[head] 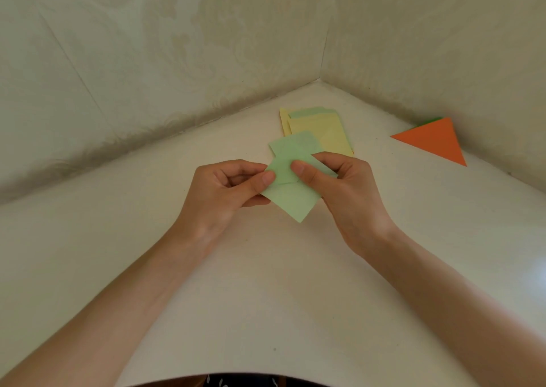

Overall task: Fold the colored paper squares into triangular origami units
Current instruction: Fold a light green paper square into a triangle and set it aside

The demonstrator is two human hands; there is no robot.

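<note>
Appears to be an early fold of one unit: holds a pale green paper square (pixel 291 202) in both hands, lifted just above the worktop (pixel 147 239) near its middle, with the upper part turned over as a loose flap, not yet creased flat. Pinches the sheet's left edge with the left hand (pixel 227 189), thumb on top and fingers curled beneath; pins the flap with the right hand (pixel 339 186), thumb pressing on top, fingers behind. Keeps the hands close together, thumbs almost meeting, forearms reaching in from the lower corners with wrists angled inward. Probably calls next for lining up the edges and pressing the crease sharp. Leaves a stack of yellow and green squares (pixel 325 132) just behind, and a finished orange triangle (pixel 434 141) well apart at the right, by the wall (pixel 443 47).
</note>
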